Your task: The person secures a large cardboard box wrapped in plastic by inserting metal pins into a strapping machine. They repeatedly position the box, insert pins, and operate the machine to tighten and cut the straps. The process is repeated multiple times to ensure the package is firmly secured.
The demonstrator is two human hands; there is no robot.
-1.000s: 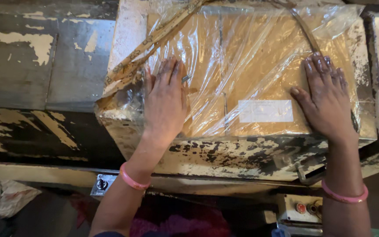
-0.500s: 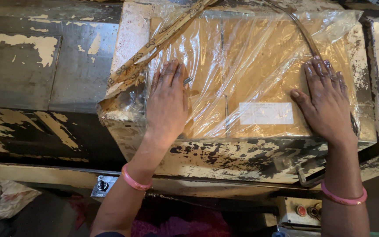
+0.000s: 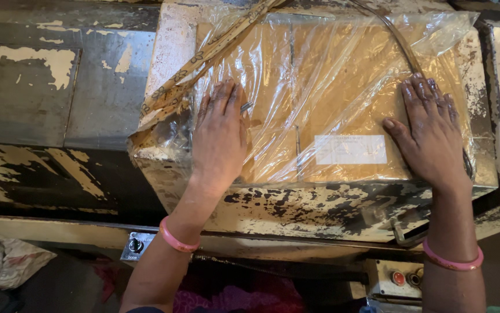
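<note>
Worn machine bed (image 3: 111, 104); wrapped package (image 3: 331, 98) lengthwise left-right.

We see packing workshop, likely small factory floor. Worn grey metal machine table (image 3: 70, 98), cream paint flaking off in patches. Control box with red push button (image 3: 398, 278) below front edge; keyed switch plate (image 3: 136, 246) beside it. Brown cardboard box in clear plastic wrap (image 3: 325, 98) on machine bed.

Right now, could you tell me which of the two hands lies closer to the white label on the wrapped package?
The right hand: its thumb nearly reaches the white label, while the left hand rests farther off, near the package's left edge.
</note>
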